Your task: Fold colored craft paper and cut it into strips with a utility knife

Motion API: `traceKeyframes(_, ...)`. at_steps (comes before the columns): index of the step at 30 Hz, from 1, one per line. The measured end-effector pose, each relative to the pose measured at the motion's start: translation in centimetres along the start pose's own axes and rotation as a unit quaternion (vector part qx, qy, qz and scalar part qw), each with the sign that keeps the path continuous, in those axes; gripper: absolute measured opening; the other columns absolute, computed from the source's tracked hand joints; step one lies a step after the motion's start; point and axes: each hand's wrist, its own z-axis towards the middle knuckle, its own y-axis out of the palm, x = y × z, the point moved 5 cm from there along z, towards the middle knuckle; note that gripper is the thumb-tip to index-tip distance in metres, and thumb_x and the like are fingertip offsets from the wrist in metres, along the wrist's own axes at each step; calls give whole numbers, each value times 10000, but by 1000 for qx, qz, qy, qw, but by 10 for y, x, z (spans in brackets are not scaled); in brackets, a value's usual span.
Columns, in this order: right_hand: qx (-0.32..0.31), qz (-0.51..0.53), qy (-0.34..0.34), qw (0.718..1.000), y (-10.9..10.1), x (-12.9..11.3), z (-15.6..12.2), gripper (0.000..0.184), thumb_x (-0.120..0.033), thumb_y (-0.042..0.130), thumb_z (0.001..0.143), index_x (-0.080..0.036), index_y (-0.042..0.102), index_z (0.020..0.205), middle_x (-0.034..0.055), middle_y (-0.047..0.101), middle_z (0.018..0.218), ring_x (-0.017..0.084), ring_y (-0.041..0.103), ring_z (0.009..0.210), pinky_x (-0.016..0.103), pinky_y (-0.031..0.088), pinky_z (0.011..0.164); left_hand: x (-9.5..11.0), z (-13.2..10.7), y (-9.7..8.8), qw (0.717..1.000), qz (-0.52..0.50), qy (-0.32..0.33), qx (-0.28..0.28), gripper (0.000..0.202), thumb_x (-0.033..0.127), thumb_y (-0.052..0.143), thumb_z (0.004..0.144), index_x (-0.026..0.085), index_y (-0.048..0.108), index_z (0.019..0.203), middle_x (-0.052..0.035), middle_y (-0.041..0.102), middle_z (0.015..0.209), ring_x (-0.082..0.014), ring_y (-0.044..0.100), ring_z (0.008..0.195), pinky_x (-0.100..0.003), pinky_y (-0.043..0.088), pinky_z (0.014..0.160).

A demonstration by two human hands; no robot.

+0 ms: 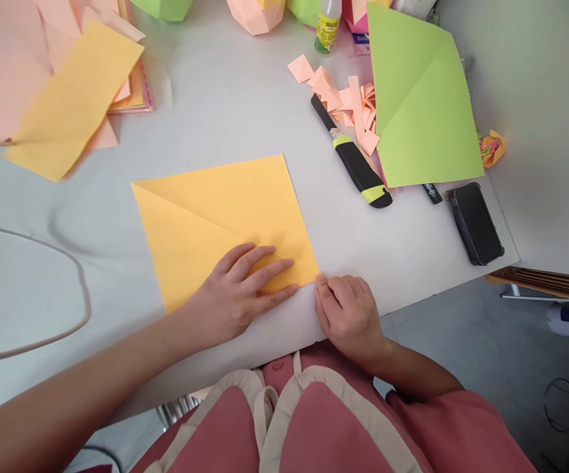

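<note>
A square orange paper [215, 203] with a diagonal fold lies on the white table [225, 98] in front of me. My left hand [238, 289] rests flat on its near right part, fingers stretched out and pressing the paper down. My right hand [346, 312] sits at the paper's near right corner, fingers curled, thumb and fingertips pinching that corner at the table's front edge.
A black and yellow utility knife [356, 161] lies to the right, beside pink paper scraps [348, 98]. A folded green paper [420, 98], a dark phone [474, 223], a glue bottle [327, 25], more orange and pink sheets [72, 98] and a grey cable [77, 263] lie around.
</note>
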Motion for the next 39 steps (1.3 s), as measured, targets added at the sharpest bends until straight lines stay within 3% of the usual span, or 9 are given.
traceKeyframes(8, 6, 18, 13, 1000, -3, 1, 0, 132, -92, 535, 889, -109, 658, 932, 41, 542, 690, 164, 459, 662, 321, 358, 591, 0, 1, 0, 1000, -4, 5, 7, 535, 85, 484, 840, 303, 532, 1326, -72, 513, 1395, -319, 353, 1343, -564, 332, 1072)
traceKeyframes(11, 24, 43, 40, 998, -4, 2, 5, 163, -146, 559, 895, -114, 666, 1014, 56, 571, 758, 158, 469, 683, 306, 368, 605, 0, 2, 0, 1000, 4, 5, 11, 528, 98, 483, 861, 317, 520, 1340, -67, 517, 1388, -311, 357, 1340, -554, 336, 1071)
traceKeyframes(14, 29, 43, 24, 998, -2, -4, 9, 186, -190, 576, 893, -154, 674, 1046, 65, 581, 823, 160, 462, 707, 303, 363, 618, 0, 3, 1, 1000, 12, 5, 13, 541, 112, 489, 872, 335, 492, 1365, -60, 518, 1383, -305, 352, 1341, -550, 339, 1069)
traceKeyframes(23, -10, 31, -19, 999, -1, -2, 5, 141, -112, 532, 882, -112, 668, 919, 47, 520, 719, 172, 429, 699, 313, 370, 601, -1, 2, 1, 1000, 4, 6, 17, 488, 112, 468, 886, 313, 536, 1325, -67, 507, 1399, -307, 359, 1333, -550, 342, 1066)
traceKeyframes(29, -3, 48, 10, 999, 0, 5, -2, 161, -84, 507, 881, -121, 661, 905, 61, 550, 747, 167, 439, 678, 320, 391, 602, -1, 1, 2, 1000, -3, 3, 17, 496, 115, 471, 885, 324, 532, 1331, -61, 506, 1407, -300, 351, 1343, -546, 327, 1079)
traceKeyframes(33, 2, 115, 55, 992, 0, 13, 0, 158, -117, 486, 896, -150, 637, 924, 58, 579, 780, 169, 505, 718, 312, 442, 635, -1, 1, 2, 1000, -2, 2, 15, 494, 115, 472, 886, 320, 530, 1332, -62, 499, 1412, -304, 348, 1342, -554, 322, 1080)
traceKeyframes(35, -9, 145, 82, 986, 0, 17, 6, 133, -185, 509, 893, -163, 615, 970, 69, 595, 848, 190, 548, 808, 323, 475, 690, 0, 1, 2, 1000, -2, 9, 19, 488, 118, 472, 890, 312, 531, 1333, -66, 495, 1415, -309, 352, 1337, -559, 323, 1076)
traceKeyframes(37, -36, 148, 91, 984, 3, 21, 14, 243, -277, 540, 875, -157, 581, 1082, 126, 596, 1037, 261, 541, 1039, 410, 481, 841, 0, 1, 2, 1000, 1, 13, 24, 493, 124, 472, 897, 316, 515, 1349, -65, 494, 1414, -305, 351, 1336, -559, 327, 1074)
traceKeyframes(39, -86, 145, 79, 983, 10, 24, 23, 469, -347, 542, 860, -145, 478, 1278, 190, 484, 1312, 347, 354, 1322, 546, 373, 1015, -1, 1, 3, 1000, 6, 12, 28, 511, 133, 476, 902, 334, 488, 1372, -59, 497, 1411, -298, 346, 1341, -553, 330, 1074)
